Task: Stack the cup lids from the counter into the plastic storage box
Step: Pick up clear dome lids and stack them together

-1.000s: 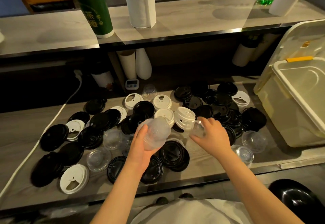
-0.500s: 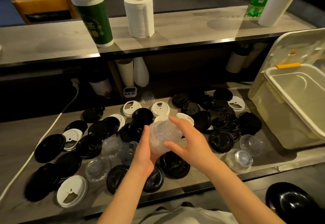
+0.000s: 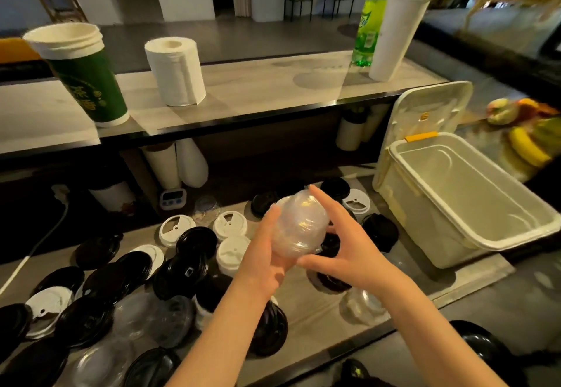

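Left hand (image 3: 267,254) and right hand (image 3: 349,250) both cup the nested clear dome lids (image 3: 299,229) above the counter (image 3: 318,310), left of the open storage box (image 3: 425,219); the plastic looks slick, so a loose grip could spill the stack.

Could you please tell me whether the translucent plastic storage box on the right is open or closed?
Open: the translucent plastic storage box has its white lid propped upright behind it, interior exposed.
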The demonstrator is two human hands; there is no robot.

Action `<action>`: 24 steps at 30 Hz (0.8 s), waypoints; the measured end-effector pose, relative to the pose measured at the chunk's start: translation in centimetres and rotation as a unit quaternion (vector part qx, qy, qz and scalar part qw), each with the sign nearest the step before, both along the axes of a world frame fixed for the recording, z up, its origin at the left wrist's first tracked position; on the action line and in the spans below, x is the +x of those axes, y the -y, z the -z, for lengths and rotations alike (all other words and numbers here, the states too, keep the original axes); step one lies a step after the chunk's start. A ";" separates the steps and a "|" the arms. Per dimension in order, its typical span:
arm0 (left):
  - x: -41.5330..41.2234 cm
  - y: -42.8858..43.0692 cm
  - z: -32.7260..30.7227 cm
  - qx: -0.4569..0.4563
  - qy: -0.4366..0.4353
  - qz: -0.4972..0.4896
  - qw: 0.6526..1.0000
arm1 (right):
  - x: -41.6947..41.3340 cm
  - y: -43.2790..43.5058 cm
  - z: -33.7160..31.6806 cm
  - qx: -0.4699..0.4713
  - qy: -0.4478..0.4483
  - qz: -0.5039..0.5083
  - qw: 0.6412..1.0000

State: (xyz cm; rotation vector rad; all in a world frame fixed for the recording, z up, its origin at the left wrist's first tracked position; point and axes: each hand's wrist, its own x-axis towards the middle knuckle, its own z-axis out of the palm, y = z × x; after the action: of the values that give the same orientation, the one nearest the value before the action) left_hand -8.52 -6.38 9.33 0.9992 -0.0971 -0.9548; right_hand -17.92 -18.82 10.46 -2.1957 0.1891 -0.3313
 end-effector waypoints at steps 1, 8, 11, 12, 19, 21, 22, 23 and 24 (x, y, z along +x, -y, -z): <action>-0.1 1.5 -0.3 0.001 0.005 0.006 1.000 | -0.3 1.2 0.0 0.000 0.006 0.014 1.000; -1.0 15.4 -1.3 0.108 0.171 0.028 0.979 | -2.9 13.9 -0.1 0.027 0.063 0.100 0.993; -1.5 21.7 -1.7 0.178 0.325 0.036 0.928 | -4.3 20.1 -0.5 -0.009 0.063 0.134 0.989; -1.6 23.6 -1.6 0.193 0.377 0.044 0.905 | -4.8 22.1 -0.5 -0.018 0.060 0.143 0.988; -1.9 32.5 1.3 0.275 0.574 0.131 0.760 | -6.9 34.1 0.8 -0.058 0.018 0.180 0.982; -2.1 33.6 2.1 0.316 0.625 0.166 0.695 | -6.7 36.6 1.8 -0.077 -0.033 0.195 0.977; -2.1 34.0 2.6 0.339 0.638 0.181 0.667 | -6.4 37.7 2.6 -0.092 -0.072 0.198 0.973; -2.0 34.4 3.1 0.362 0.645 0.193 0.645 | -6.1 38.6 3.5 -0.108 -0.109 0.195 0.969; -1.9 34.6 3.6 0.381 0.647 0.202 0.629 | -5.7 39.4 4.5 -0.121 -0.142 0.185 0.965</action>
State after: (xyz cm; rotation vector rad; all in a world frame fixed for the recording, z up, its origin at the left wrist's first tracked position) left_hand -10.43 -40.99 5.77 2.4115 -1.2681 -0.4266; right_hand -23.59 -58.21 6.00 -2.4398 0.7590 -0.2517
